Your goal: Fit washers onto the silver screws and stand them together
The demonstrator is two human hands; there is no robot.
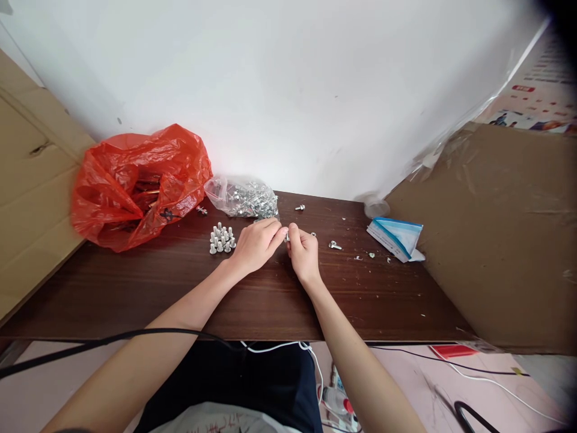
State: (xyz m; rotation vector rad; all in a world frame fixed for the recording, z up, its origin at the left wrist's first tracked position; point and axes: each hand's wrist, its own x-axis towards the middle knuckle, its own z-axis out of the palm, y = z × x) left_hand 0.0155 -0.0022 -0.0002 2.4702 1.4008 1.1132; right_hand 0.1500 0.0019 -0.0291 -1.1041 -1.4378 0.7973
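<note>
My left hand (256, 243) and my right hand (303, 251) meet over the middle of a dark wooden table (252, 300). Both pinch a small silver screw (286, 237) between their fingertips. Several finished silver screws (221, 239) stand upright in a cluster just left of my left hand. A clear plastic bag of screws (243, 197) lies behind my hands against the wall. Loose screws lie to the right, one (334, 245) near my right hand and another (300, 207) further back.
A crumpled red plastic bag (135, 183) sits at the back left. A blue-and-white packet (396, 237) lies at the right. Cardboard sheets stand at the left (31, 192) and right (500, 240). Cables run under the table's front edge (135, 337).
</note>
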